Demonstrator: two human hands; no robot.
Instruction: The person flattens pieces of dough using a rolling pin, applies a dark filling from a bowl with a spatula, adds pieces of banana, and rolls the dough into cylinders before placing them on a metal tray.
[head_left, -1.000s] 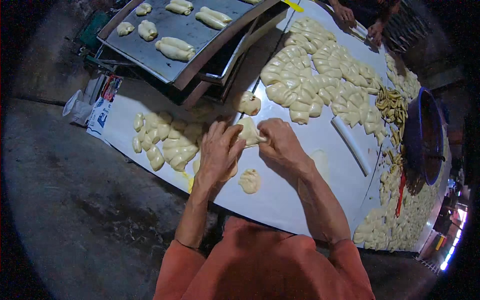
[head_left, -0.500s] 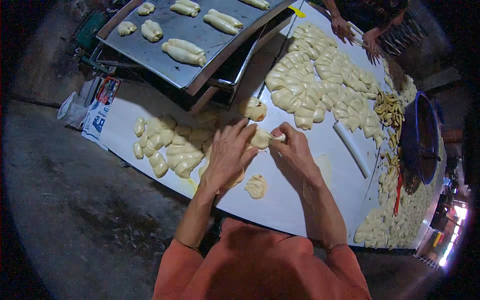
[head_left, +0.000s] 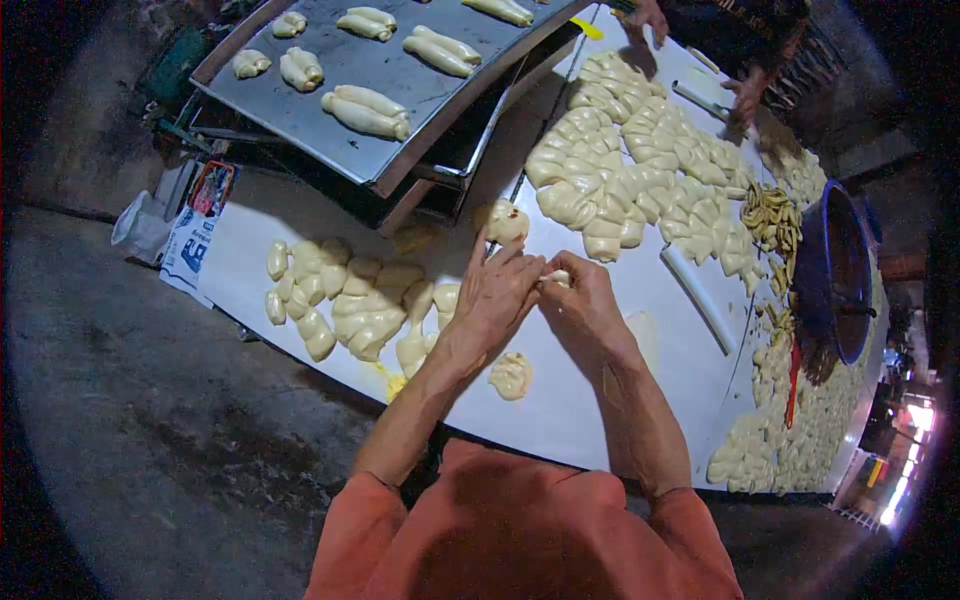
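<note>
Near the frame's centre, the right hand [head_left: 585, 302] is pinching a dough piece [head_left: 559, 277] between its fingers, the left hand [head_left: 497, 292] lying with fingers outstretched beside it. Several shaped rolls [head_left: 368, 110] are already resting on the upper-left tray [head_left: 270, 95], while many dough lumps [head_left: 590, 165] are lying untouched on the bench [head_left: 560, 420] at upper right.

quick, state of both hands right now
Left hand: open, palm down; anything beneath is hidden.
Right hand: closed on a piece of dough.
</note>
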